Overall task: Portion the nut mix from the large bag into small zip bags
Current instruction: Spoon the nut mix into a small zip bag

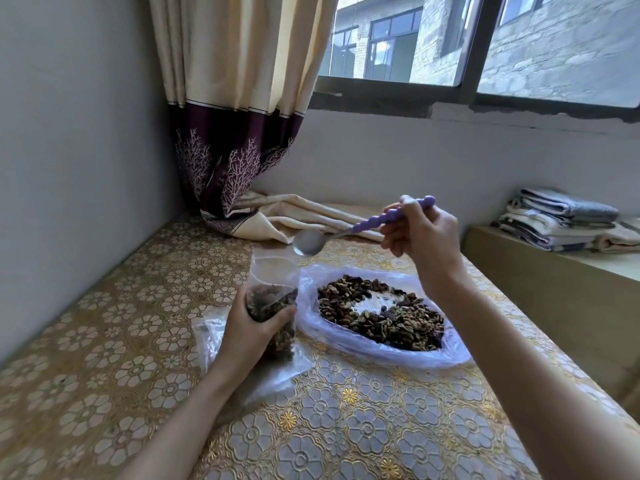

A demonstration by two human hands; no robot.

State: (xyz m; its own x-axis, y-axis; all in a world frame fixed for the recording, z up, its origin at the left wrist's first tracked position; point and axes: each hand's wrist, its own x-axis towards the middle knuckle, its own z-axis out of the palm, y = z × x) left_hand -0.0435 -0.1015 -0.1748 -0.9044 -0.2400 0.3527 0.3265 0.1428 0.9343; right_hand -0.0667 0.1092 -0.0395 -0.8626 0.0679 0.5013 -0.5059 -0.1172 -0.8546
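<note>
The large clear bag (453, 353) lies open on the table, and nut mix (381, 315) is spread inside it. My left hand (247, 332) grips a small zip bag (273, 275) that stands upright, partly filled with nuts, its mouth open at the top. My right hand (420, 233) holds a spoon (310, 242) by its purple beaded handle. The metal bowl of the spoon hangs just above the small bag's mouth and looks empty. More clear small bags (207, 336) lie flat under and beside my left hand.
The table carries a gold floral cloth (329, 427). A curtain (239, 133) hangs at the back left, its hem lying on the table. Folded towels (561, 223) sit on a ledge at the right. A wall runs along the left side.
</note>
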